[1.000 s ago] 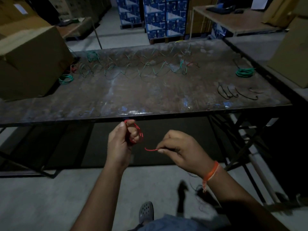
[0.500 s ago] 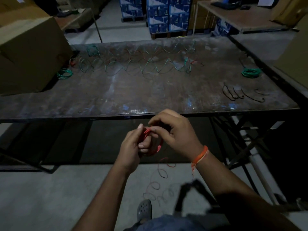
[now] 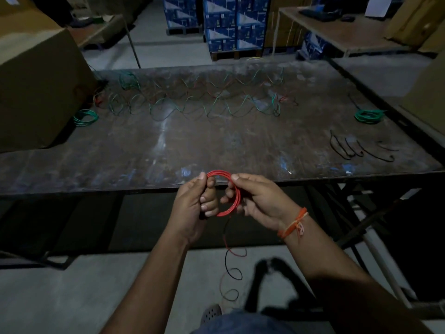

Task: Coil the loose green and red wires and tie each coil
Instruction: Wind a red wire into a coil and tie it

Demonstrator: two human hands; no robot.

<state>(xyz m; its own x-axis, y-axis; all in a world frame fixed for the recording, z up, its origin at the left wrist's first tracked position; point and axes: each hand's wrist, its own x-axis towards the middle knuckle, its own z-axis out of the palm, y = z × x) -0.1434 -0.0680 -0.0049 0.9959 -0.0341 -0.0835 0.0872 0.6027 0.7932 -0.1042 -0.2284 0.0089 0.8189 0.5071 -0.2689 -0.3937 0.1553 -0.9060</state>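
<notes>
Head view, red coil (image 3: pixel 226 189): a small ring of several turns is held in front of the near table (image 3: pixel 216 145) edge, between both hands.
Left hand (image 3: pixel 192 206): the fingers are curled round the left side of the coil, with the thumb on top of it.
Right hand (image 3: pixel 255 201): the right side of the coil is pinched, fingers curled round the strands; an orange band (image 3: pixel 292 222) is worn on the wrist.
Loose tail (image 3: pixel 228 261): a length of red wire hangs from the bottom of the coil and falls in open loops toward the floor, so the winding is judged not finished.
Handling: the wire is judged light, thin and springy. The turns will likely open if the grip is released, and the smooth coating may slip. Hold is best taken across all the strands at one point, while the tail is fed in near the coil.
Loose wires (image 3: pixel 192 100): green and red lengths are spread in waves on the far part of the table.
Green coils: one (image 3: pixel 85 116) lies at the left beside a carton (image 3: pixel 36 80), and one (image 3: pixel 368 115) at the right.
Ties (image 3: pixel 356 148): short dark pieces lie on the near right of the table.
Containers: the carton is seen closed; its content cannot be told. Blue boxes (image 3: pixel 224 22) are stacked behind, also closed.
</notes>
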